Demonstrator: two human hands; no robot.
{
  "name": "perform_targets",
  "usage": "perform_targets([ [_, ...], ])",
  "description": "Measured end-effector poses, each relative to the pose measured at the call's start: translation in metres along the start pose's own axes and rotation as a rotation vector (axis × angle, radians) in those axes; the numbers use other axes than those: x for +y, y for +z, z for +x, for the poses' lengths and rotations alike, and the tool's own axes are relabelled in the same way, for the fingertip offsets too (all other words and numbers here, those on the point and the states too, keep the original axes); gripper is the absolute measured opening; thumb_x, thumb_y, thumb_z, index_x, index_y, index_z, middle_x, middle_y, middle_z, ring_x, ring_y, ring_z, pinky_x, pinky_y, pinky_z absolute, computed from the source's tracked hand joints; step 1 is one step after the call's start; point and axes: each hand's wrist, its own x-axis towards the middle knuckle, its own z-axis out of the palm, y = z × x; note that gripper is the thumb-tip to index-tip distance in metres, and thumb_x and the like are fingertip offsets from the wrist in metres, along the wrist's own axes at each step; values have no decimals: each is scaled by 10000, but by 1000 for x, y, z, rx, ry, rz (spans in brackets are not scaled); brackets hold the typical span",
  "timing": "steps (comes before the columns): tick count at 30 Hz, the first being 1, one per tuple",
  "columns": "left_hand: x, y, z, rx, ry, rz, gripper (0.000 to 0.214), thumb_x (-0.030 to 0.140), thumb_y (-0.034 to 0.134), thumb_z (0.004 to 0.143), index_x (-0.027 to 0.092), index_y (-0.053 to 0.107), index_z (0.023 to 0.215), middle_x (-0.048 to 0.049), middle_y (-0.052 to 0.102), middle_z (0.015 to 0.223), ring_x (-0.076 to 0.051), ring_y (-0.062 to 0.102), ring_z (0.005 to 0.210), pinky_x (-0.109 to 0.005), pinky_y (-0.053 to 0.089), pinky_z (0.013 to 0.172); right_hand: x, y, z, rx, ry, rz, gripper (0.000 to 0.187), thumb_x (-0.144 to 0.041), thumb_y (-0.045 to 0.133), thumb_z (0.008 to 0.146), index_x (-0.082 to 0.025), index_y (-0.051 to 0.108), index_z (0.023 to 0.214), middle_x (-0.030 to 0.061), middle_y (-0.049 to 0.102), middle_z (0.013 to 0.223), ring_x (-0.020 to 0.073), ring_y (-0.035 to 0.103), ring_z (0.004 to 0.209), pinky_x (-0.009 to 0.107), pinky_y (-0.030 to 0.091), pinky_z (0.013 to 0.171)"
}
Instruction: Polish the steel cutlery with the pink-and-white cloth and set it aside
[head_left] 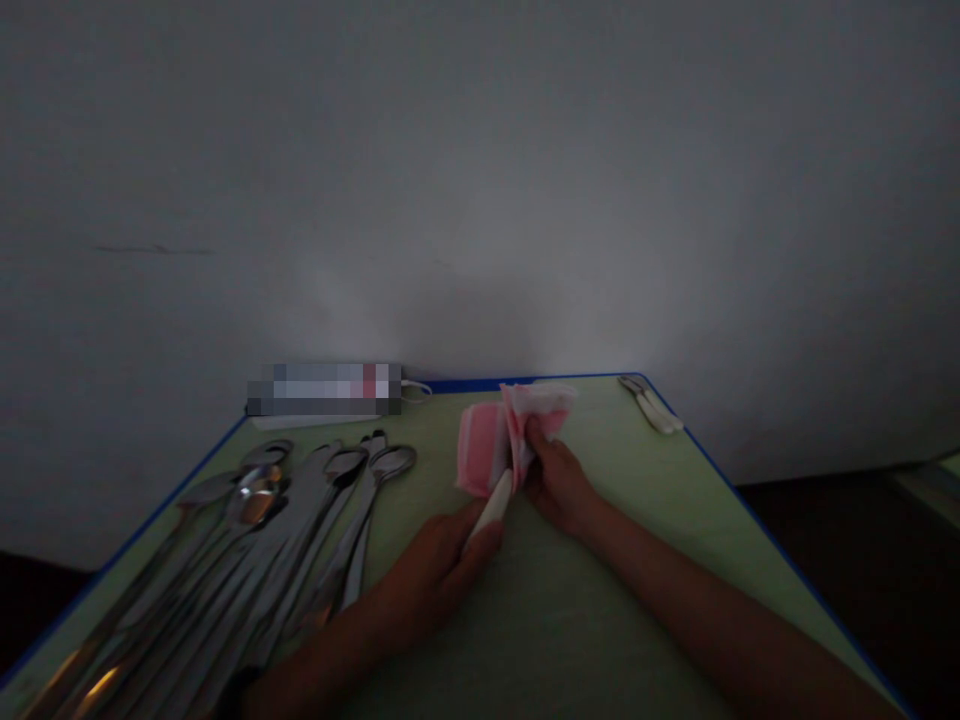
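Pink and white, the cloth (481, 448) stands in loose folds over the middle of the table, toward its far edge. One flap, pink with pale bands, spreads to the left; another opens upward to the right, its pale edge lifted. Between these folds runs the upper end of a pale, smooth handle (491, 508), slanting up and to the right; whatever it belongs to is hidden, so its other end cannot be told.

The left hand (448, 552) comes in from the lower left, palm turned inward, its fingers and thumb wrapped around the handle. The right hand (559, 482) reaches in from the lower right with the forearm stretched diagonally; its thumb presses the near face of the cloth, pinching it against fingers largely out of sight. A dark band (238, 690) sits at the left wrist.

Beneath them is a pale green table (555, 625) edged in blue. On its left side lies a crowd of shiny metal utensils (259, 495), spoons among them, somewhat blurred. Behind these sits a pixelated box (324, 390), with a white cord (417, 388) beside it. Near the far right corner rest pale-handled utensils (652, 408). Beyond rises a dim grey wall (480, 180).
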Motion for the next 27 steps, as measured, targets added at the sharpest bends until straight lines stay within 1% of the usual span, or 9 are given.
perform_targets([
  [4, -10, 2, -1, 71, -36, -101, 324, 399, 301, 905, 178, 537, 881, 13, 546, 684, -138, 490, 621, -232, 389, 601, -2, -2, 3, -32, 40, 88, 227, -370, 663, 699, -154, 611, 747, -13, 617, 599, 102, 532, 518, 241, 455, 544],
  [6, -17, 4, -1, 46, -11, -199, 347, 400, 270, 903, 166, 525, 892, 27, 497, 615, -124, 444, 549, -224, 369, 541, -4, -3, 5, -6, 32, 145, 153, -306, 636, 733, -158, 613, 765, -11, 637, 637, 101, 552, 547, 231, 465, 552],
  [8, -20, 6, -1, 6, 26, -259, 346, 387, 258, 898, 158, 508, 972, 37, 481, 590, -117, 430, 516, -221, 361, 522, -6, -2, 4, 24, 35, 206, 98, -256, 601, 757, -166, 615, 792, -16, 656, 681, 103, 570, 577, 224, 471, 557],
  [11, -17, 7, 0, -15, 4, -188, 324, 372, 266, 910, 171, 503, 999, 42, 503, 592, -118, 473, 537, -223, 375, 558, -9, 1, 3, 22, 49, 254, 87, -224, 566, 770, -168, 619, 809, -21, 665, 707, 103, 582, 595, 215, 469, 550],
  [14, -11, 7, 3, 24, -63, -84, 332, 385, 286, 911, 176, 523, 810, 44, 503, 566, -114, 484, 523, -215, 367, 543, -10, 1, 2, 9, 56, 236, 71, -207, 587, 750, -149, 619, 777, -16, 659, 689, 97, 577, 586, 208, 470, 558],
  [16, -10, 6, 4, 70, -99, -25, 363, 400, 324, 898, 178, 494, 666, 45, 488, 540, -107, 472, 499, -207, 346, 511, -9, 0, 2, 16, 59, 202, 69, -203, 627, 722, -142, 610, 750, -19, 647, 660, 88, 562, 554, 199, 464, 541],
  [18, -11, 5, 5, 105, -111, 17, 386, 402, 358, 888, 176, 484, 601, 44, 486, 532, -102, 473, 498, -200, 333, 502, -7, -2, 2, 27, 45, 182, 98, -208, 664, 694, -143, 598, 727, -31, 630, 625, 76, 545, 522, 185, 452, 509],
  [23, -12, 6, 4, 77, -27, 23, 308, 345, 393, 886, 172, 583, 716, 41, 536, 593, -97, 506, 543, -188, 346, 529, -5, -4, 3, 42, 34, 152, 137, -232, 682, 680, -143, 587, 724, -36, 608, 593, 74, 531, 506, 187, 456, 498],
  [27, -10, 7, 4, 62, -3, 7, 304, 341, 372, 896, 173, 600, 786, 37, 530, 598, -102, 505, 549, -191, 355, 531, -6, -3, 3, 69, 45, 133, 145, -240, 682, 675, -145, 576, 705, -36, 592, 576, 81, 524, 506, 197, 451, 488],
])
